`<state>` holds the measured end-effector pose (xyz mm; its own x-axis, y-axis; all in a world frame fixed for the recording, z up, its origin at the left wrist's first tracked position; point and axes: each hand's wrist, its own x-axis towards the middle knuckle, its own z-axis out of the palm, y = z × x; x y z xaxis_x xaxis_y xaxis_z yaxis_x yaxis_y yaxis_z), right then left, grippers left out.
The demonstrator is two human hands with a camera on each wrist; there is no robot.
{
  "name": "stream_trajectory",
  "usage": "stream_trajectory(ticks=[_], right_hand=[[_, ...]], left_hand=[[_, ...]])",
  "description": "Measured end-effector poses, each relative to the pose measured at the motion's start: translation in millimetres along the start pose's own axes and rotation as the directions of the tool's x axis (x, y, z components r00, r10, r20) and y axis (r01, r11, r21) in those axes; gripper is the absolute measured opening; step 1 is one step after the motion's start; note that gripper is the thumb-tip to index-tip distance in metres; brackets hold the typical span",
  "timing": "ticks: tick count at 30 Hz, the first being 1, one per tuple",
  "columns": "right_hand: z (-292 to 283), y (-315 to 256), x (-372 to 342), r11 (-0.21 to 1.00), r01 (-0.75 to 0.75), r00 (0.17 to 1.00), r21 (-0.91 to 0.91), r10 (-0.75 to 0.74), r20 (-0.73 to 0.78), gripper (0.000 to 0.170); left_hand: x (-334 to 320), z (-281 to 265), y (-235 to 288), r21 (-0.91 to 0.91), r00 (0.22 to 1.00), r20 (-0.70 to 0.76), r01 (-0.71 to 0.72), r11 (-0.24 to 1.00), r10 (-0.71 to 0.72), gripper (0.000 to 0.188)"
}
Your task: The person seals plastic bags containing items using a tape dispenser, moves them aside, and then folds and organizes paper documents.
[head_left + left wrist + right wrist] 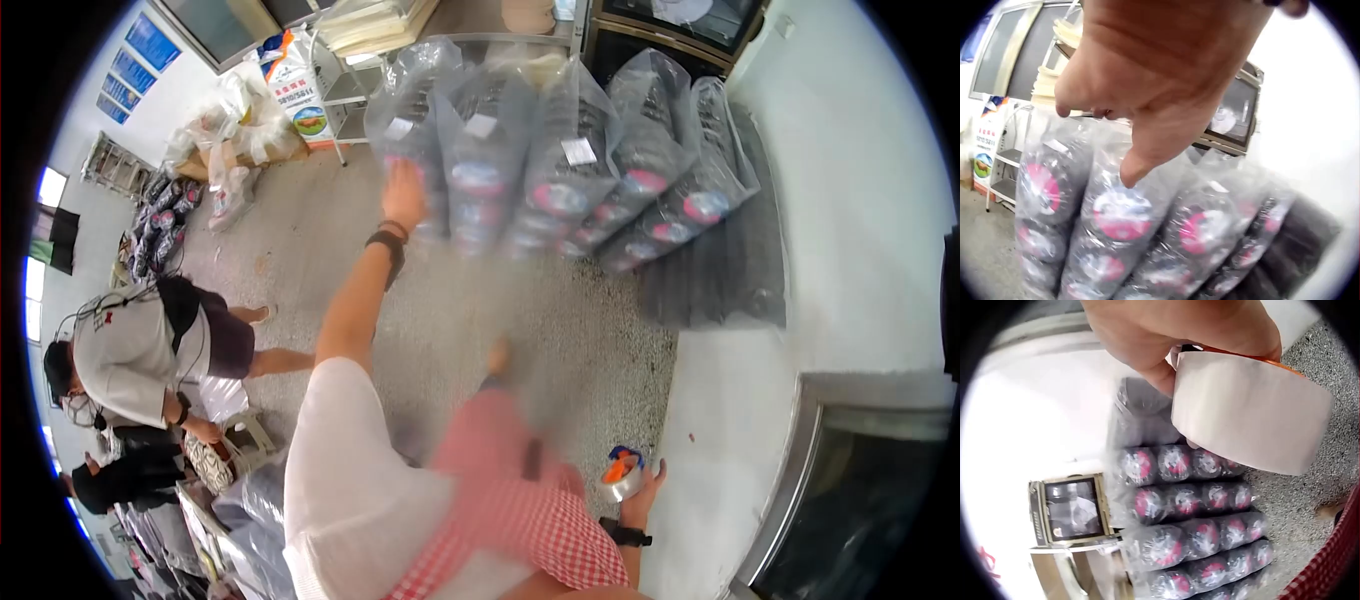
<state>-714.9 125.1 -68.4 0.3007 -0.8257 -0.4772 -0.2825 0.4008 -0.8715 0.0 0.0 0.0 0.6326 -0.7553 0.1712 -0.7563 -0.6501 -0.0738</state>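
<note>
Several clear plastic bags (477, 180) (1116, 215) (1204, 500), packed with round dark items bearing pink and white labels, lean in a row. My left hand (404, 198) (1160, 81) reaches out over the leftmost bag in the head view, its thumb pointing down in the left wrist view; whether it touches the plastic cannot be told. My right hand (640, 497) (1191, 331), low at the right in the head view, grips a wide roll of tape (622, 480) (1247, 412) with orange and blue parts. Its fingertips are partly hidden behind the roll.
A dark wrapped stack (720, 275) stands against the white wall right of the bags. Behind them are a metal rack (348, 100) and a glass-fronted cabinet (1235, 112). Another person (140, 340) bends over at the left. A metal-framed opening (850, 480) lies at lower right.
</note>
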Motion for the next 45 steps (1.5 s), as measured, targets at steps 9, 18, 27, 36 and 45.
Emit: stream_trajectory(ticks=[9, 18, 27, 36, 45], right_hand=[[150.0, -151.1, 116.2, 0.938, -0.260, 0.949, 0.231, 0.292, -0.117, 0.043], [227.4, -209.5, 205.8, 0.971, 0.173, 0.933, -0.168, -0.107, 0.344, 0.020], [340.6, -235.4, 189.1, 0.826, -0.562, 0.632, 0.031, 0.405, 0.660, 0.026], [257.8, -157.3, 83.4, 0.776, -0.611, 0.591, 0.158, 0.314, 0.743, 0.029], [163.6, -58.4, 35.2, 0.945, 0.001, 0.987, -0.327, 0.051, 0.151, 0.014]], left_hand=[[184.5, 64.4, -79.9, 0.128, 0.948, 0.312, 0.019, 0.992, -0.058, 0.021], [39.9, -21.0, -43.8, 0.009, 0.985, 0.111, -0.132, 0.991, 0.130, 0.014], [-164.9, -62.8, 62.8, -0.243, 0.934, 0.156, -0.279, 0.929, 0.322, 0.014], [-307.2, -91.1, 41.1, -0.822, 0.828, 0.179, -0.171, 0.544, 0.531, 0.035], [-252.7, -44.0, -166.9, -0.302, 0.902, 0.428, 0.204, 0.931, -0.058, 0.066]])
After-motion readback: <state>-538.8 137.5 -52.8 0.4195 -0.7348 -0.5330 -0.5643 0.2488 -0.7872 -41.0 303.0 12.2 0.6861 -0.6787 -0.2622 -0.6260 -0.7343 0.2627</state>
